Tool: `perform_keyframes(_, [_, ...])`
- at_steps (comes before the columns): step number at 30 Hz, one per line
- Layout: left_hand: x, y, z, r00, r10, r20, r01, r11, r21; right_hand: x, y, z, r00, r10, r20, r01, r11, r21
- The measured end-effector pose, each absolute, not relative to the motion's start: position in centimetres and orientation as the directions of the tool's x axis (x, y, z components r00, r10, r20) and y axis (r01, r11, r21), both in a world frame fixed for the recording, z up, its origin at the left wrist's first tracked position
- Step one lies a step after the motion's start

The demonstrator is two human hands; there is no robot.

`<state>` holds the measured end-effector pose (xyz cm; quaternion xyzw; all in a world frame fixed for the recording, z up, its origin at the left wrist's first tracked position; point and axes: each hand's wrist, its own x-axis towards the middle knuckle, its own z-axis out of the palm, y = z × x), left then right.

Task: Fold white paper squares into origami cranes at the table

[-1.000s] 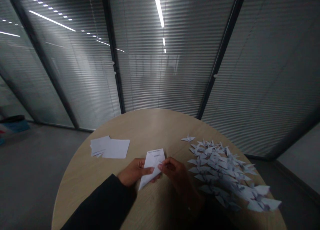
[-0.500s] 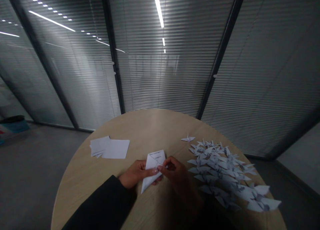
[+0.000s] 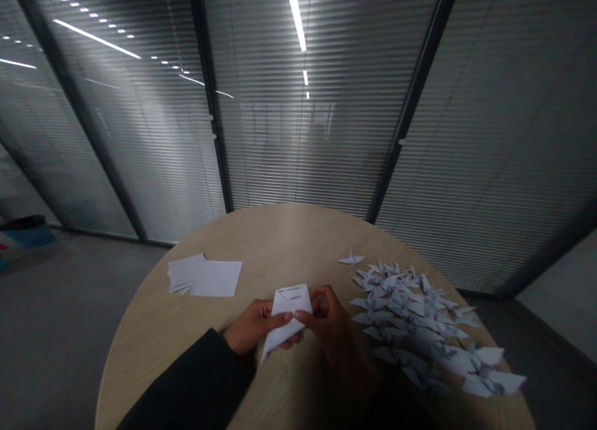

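A folded sheet of white paper [image 3: 293, 298] with some printed lettering is held between my two hands, just above the table. My left hand [image 3: 255, 325] grips its left side, thumb on top and fingertips showing beneath the paper. On the right edge, my right hand [image 3: 329, 318] pinches the paper, with its thumb near the other thumb and its index finger bent. The paper's lower end narrows to a point toward me. Several folded paper cranes [image 3: 420, 318] lie crowded to the right of my right hand.
The round wooden table [image 3: 289, 231] carries a few flat white paper sheets [image 3: 217, 279] at the left. A single paper crane [image 3: 351, 259] sits apart from the crowded ones. Beyond the table stands a glass partition with blinds [image 3: 317, 156]. A blue bin [image 3: 28, 232] is on the floor at far left.
My right thumb and fingers have shifted slightly on the paper, and its right-hand flap now lies flatter. The left hand has kept its grip almost in place.
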<state>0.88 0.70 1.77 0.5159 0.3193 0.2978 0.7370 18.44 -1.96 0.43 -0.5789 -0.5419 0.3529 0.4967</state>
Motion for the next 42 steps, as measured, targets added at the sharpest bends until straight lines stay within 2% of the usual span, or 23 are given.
perform_keyframes(6, [0.8, 0.7, 1.7, 0.609, 0.774, -0.170, -0.104, 0.291, 0.951, 18.4, -2.0, 0.5, 0.147, 0.983, 0.106, 0.226, 0.071, -0.971])
perform_keyframes(14, [0.9, 0.6, 2.2, 0.626, 0.769, -0.134, -0.079, 0.233, 0.969, 18.5, -1.9, 0.6, 0.143, 0.985, 0.097, 0.238, 0.061, -0.969])
perform_keyframes(24, [0.9, 0.7, 1.9, 0.632, 0.766, -0.115, -0.076, 0.209, 0.975, 18.6, -1.5, -0.5, 0.111, 0.984, 0.138, 0.223, 0.110, -0.969])
perform_keyframes(30, [0.9, 0.5, 2.2, 0.644, 0.757, -0.114, -0.031, 0.175, 0.984, 18.2, -2.1, 0.8, 0.071, 0.992, 0.104, 0.204, 0.088, -0.975])
perform_keyframes(34, [0.8, 0.3, 2.5, 0.678, 0.727, -0.110, 0.009, 0.142, 0.990, 18.1, -2.6, 1.6, 0.021, 0.999, 0.048, 0.254, 0.042, -0.966])
perform_keyframes(42, [0.9, 0.4, 2.0, 0.688, 0.716, -0.118, -0.007, 0.169, 0.986, 18.4, -2.5, 1.6, 0.089, 0.996, 0.016, 0.260, -0.007, -0.966])
